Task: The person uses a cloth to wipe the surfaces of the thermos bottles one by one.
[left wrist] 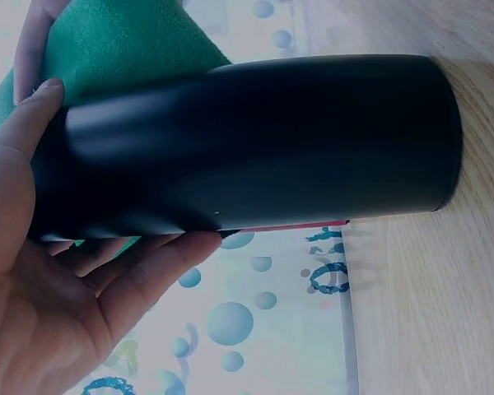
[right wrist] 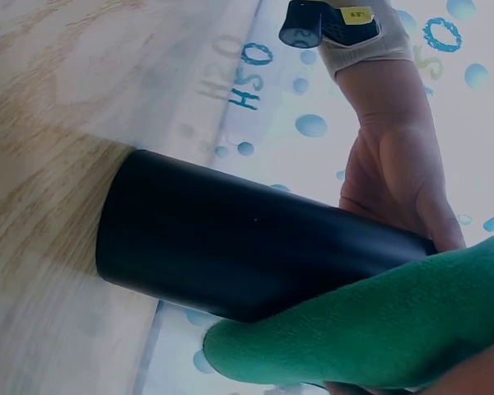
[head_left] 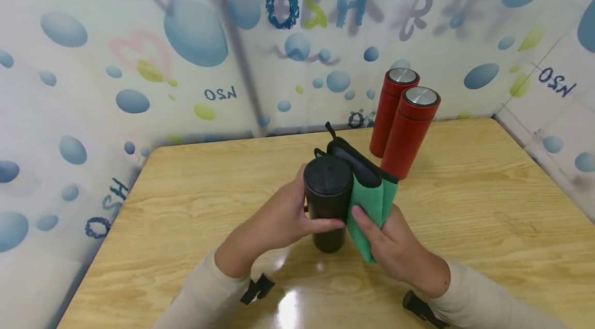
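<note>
A black lidded tumbler [head_left: 329, 205] stands upright near the middle of the table, its dark lid facing up. My left hand [head_left: 290, 213] grips it around the upper body, thumb across the front. In my right hand [head_left: 402, 251] is a folded green cloth [head_left: 367, 215] with black edging and a black loop, the thumb lying on its near face. The cloth lies along the right side of the tumbler. In the left wrist view the tumbler [left wrist: 255, 148] shows smooth and matte, its base at the wooden tabletop. The right wrist view has the cloth [right wrist: 370, 329] overlapping the tumbler's upper part.
Two red bottles [head_left: 411, 132] with silver-topped lids stand behind the cloth, to the right. The light wooden table [head_left: 209, 179] is bounded at the back and sides by white walls [head_left: 186, 102] printed with blue dots and letters. Black straps [head_left: 257, 287] sit on both wrists.
</note>
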The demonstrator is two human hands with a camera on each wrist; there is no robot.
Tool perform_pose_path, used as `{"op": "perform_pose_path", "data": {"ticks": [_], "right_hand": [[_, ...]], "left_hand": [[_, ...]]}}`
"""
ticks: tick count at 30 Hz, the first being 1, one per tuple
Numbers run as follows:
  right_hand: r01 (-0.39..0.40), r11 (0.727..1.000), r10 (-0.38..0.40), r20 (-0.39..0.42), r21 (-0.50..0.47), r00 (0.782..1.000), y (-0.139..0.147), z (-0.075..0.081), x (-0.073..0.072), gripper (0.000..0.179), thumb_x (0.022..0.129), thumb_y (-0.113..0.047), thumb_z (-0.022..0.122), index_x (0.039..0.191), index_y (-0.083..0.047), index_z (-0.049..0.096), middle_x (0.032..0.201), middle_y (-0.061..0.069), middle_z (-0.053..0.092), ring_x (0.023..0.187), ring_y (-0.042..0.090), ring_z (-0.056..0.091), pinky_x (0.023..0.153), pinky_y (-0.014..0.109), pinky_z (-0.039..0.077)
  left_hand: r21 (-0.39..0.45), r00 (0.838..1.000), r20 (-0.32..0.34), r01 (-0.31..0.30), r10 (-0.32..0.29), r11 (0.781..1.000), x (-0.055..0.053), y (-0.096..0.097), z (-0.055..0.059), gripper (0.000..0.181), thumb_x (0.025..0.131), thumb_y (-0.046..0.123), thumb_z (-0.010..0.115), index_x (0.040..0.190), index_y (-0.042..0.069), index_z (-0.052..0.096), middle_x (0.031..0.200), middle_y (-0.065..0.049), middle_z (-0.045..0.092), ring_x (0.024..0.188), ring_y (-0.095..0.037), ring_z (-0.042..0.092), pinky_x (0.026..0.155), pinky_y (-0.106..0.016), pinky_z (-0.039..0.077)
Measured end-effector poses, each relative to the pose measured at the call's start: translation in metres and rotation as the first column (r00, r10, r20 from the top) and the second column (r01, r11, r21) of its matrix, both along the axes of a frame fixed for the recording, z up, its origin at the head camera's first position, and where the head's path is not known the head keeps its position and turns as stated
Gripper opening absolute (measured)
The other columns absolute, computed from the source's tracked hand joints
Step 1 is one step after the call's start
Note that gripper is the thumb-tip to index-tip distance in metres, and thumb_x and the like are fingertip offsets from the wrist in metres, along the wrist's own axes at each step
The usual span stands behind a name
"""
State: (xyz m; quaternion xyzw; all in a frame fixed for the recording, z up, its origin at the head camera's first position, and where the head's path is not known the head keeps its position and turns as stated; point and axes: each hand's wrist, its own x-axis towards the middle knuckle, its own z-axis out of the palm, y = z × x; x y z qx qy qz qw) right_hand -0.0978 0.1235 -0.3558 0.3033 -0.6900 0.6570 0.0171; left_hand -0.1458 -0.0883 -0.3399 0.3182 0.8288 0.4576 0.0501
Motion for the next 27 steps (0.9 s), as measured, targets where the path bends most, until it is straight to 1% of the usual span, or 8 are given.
{"op": "perform_pose_path", "data": {"ticks": [2, 5, 8, 11, 15, 18, 22, 27], "right_hand": [[-0.011, 1.0, 0.011, 0.012, 0.013, 1.0, 0.0004, -0.0006, -0.0001, 0.018, 0.103, 0.006, 0.04, 0.11, -0.003, 0.053, 0.06, 0.007, 0.046, 0.044, 0.012, 0.045, 0.044, 0.027, 0.043], [-0.014, 0.999, 0.014, 0.003, 0.038, 1.0, 0.001, -0.0008, -0.0007, 0.02, 0.103, 0.006, 0.042, 0.116, -0.004, 0.053, 0.061, 0.007, 0.047, 0.044, 0.011, 0.046, 0.045, 0.027, 0.044], [0.003, 0.998, -0.003, 0.001, 0.07, 1.0, 0.0018, 0.0005, -0.0017, 0.028, 0.102, 0.004, 0.045, 0.127, -0.006, 0.052, 0.069, 0.006, 0.052, 0.049, 0.012, 0.051, 0.053, 0.027, 0.049], [0.017, 0.995, -0.019, 0.011, 0.096, 1.0, 0.0029, 0.0012, -0.0021, 0.036, 0.102, 0.003, 0.047, 0.136, -0.008, 0.049, 0.075, 0.005, 0.054, 0.053, 0.013, 0.053, 0.06, 0.028, 0.051], [0.013, 0.996, -0.014, 0.006, 0.091, 1.0, 0.0031, 0.0007, -0.0014, 0.026, 0.103, 0.003, 0.043, 0.127, -0.005, 0.052, 0.067, 0.005, 0.05, 0.048, 0.011, 0.05, 0.053, 0.027, 0.048], [0.002, 0.998, -0.002, -0.006, 0.063, 1.0, 0.0021, 0.0005, -0.001, 0.019, 0.104, 0.004, 0.039, 0.112, -0.003, 0.054, 0.059, 0.005, 0.046, 0.044, 0.01, 0.047, 0.047, 0.028, 0.045], [0.007, 1.0, -0.006, -0.031, 0.016, 1.0, 0.0016, 0.0017, -0.0005, 0.019, 0.104, 0.006, 0.037, 0.107, -0.002, 0.053, 0.059, 0.006, 0.046, 0.046, 0.011, 0.048, 0.048, 0.028, 0.045], [0.014, 1.0, -0.015, -0.055, -0.015, 0.998, 0.0024, 0.0029, 0.0012, 0.019, 0.102, 0.009, 0.037, 0.108, -0.001, 0.052, 0.062, 0.006, 0.046, 0.049, 0.013, 0.048, 0.051, 0.028, 0.045]], "left_hand": [[-0.007, 1.0, 0.005, -0.005, 0.005, 1.0, 0.0007, 0.0, -0.0003, 0.088, 0.077, 0.028, 0.088, 0.144, 0.017, 0.032, 0.138, 0.002, 0.058, 0.126, -0.01, 0.057, 0.107, -0.038, 0.048], [-0.015, 1.0, 0.0, -0.007, 0.007, 1.0, 0.0015, 0.0, -0.0009, 0.088, 0.077, 0.029, 0.088, 0.144, 0.016, 0.032, 0.136, 0.001, 0.059, 0.123, -0.011, 0.059, 0.104, -0.038, 0.05], [-0.018, 1.0, -0.01, -0.005, 0.005, 1.0, 0.0015, 0.0004, -0.0014, 0.089, 0.078, 0.029, 0.088, 0.145, 0.016, 0.03, 0.137, 0.001, 0.059, 0.122, -0.011, 0.059, 0.104, -0.037, 0.05], [-0.021, 1.0, -0.012, -0.006, 0.005, 1.0, 0.0018, 0.0004, -0.0017, 0.089, 0.078, 0.029, 0.087, 0.145, 0.017, 0.029, 0.136, -0.001, 0.059, 0.12, -0.011, 0.061, 0.101, -0.037, 0.052], [-0.048, 1.0, 0.02, -0.008, 0.009, 0.999, 0.0033, -0.0008, -0.0017, 0.09, 0.08, 0.03, 0.086, 0.146, 0.018, 0.026, 0.137, -0.001, 0.059, 0.12, -0.009, 0.06, 0.102, -0.035, 0.051], [-0.07, 0.999, 0.033, -0.007, 0.009, 0.998, 0.0038, -0.0019, -0.0016, 0.09, 0.081, 0.031, 0.084, 0.147, 0.019, 0.024, 0.139, 0.0, 0.058, 0.119, -0.009, 0.06, 0.101, -0.035, 0.051], [-0.073, 0.999, 0.034, -0.007, 0.01, 0.997, 0.0037, -0.0027, 0.0007, 0.09, 0.081, 0.032, 0.084, 0.148, 0.019, 0.024, 0.139, 0.001, 0.058, 0.119, -0.009, 0.06, 0.101, -0.036, 0.051], [-0.058, 0.998, 0.056, 0.001, 0.002, 0.998, 0.0031, -0.0022, 0.0014, 0.088, 0.081, 0.03, 0.085, 0.146, 0.02, 0.027, 0.14, 0.003, 0.056, 0.125, -0.007, 0.056, 0.106, -0.036, 0.048]]}}
